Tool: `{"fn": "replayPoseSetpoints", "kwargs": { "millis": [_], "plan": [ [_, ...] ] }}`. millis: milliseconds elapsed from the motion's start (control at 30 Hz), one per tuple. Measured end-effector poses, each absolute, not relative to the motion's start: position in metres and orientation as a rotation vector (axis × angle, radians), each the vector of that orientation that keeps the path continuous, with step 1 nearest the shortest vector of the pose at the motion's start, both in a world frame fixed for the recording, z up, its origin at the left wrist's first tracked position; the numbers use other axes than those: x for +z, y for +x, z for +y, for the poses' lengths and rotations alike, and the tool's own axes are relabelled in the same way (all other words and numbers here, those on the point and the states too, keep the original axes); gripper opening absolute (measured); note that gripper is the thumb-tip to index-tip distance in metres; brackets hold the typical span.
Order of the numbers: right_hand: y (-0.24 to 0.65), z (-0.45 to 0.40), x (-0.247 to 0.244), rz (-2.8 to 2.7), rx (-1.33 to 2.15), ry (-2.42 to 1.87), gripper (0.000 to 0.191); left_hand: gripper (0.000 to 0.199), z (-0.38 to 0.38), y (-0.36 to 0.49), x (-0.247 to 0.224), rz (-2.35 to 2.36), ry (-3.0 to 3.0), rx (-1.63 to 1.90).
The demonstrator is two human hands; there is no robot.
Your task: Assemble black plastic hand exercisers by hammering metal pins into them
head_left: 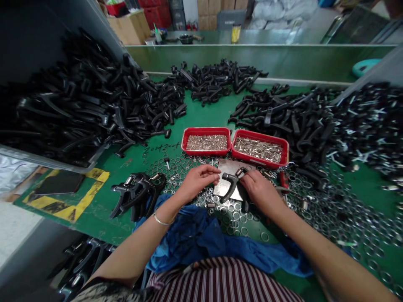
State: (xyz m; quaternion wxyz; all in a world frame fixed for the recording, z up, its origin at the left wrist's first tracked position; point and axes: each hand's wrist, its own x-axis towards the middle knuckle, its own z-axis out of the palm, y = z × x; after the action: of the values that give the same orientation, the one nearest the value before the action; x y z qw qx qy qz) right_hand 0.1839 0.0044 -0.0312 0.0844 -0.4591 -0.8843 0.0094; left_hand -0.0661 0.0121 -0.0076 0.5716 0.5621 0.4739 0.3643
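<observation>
My right hand (260, 188) is closed around a black spring clamp (232, 184) with curved handles and a metal coil near its top. The clamp is held over a square metal plate (224, 164) on the green table. To its left my left hand (198, 181) hovers, thumb and fingers apart, nothing between them; its fingertips point at the clamp without touching it. Several black clamps with springs (138, 191) lie together left of my left hand. Small metal rings (236, 216) are scattered around both hands. My right fingertips are partly hidden behind the clamp.
Beyond the plate stand a red tray of tiny metal parts (206, 152) and a red tray of metal pins (260, 160). Black handle pieces heap out of a grey bin (91, 165) at left and lie at right. A blue cloth (195, 235) lies along the near edge.
</observation>
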Motion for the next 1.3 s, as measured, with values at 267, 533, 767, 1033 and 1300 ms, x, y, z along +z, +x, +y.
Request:
{"fn": "replayPoseSetpoints", "kwargs": {
  "millis": [267, 533, 767, 1033, 1300],
  "plan": [
    [0.179, 0.003, -0.020, -2.761, -0.001, -1.404, 0.022, 0.015, 0.040, -0.040, -0.012, 1.084, 1.435, 0.754],
    [0.178, -0.005, -0.029, -2.710, -0.098, -1.514, 0.022, 0.012, 0.069, -0.002, -0.017, 0.993, 1.507, 0.843],
    [0.175, -0.004, -0.026, -2.793, -0.106, -1.508, 0.021, 0.011, 0.063, -0.010, -0.018, 1.056, 1.550, 0.785],
    [0.173, -0.002, -0.022, -2.812, -0.117, -1.531, 0.021, 0.010, 0.062, -0.016, -0.025, 1.131, 2.203, 0.689],
    [0.177, -0.011, -0.020, -2.867, -0.182, -1.443, 0.022, 0.016, 0.032, -0.026, -0.035, 1.177, 2.377, 0.571]
  ]
}}
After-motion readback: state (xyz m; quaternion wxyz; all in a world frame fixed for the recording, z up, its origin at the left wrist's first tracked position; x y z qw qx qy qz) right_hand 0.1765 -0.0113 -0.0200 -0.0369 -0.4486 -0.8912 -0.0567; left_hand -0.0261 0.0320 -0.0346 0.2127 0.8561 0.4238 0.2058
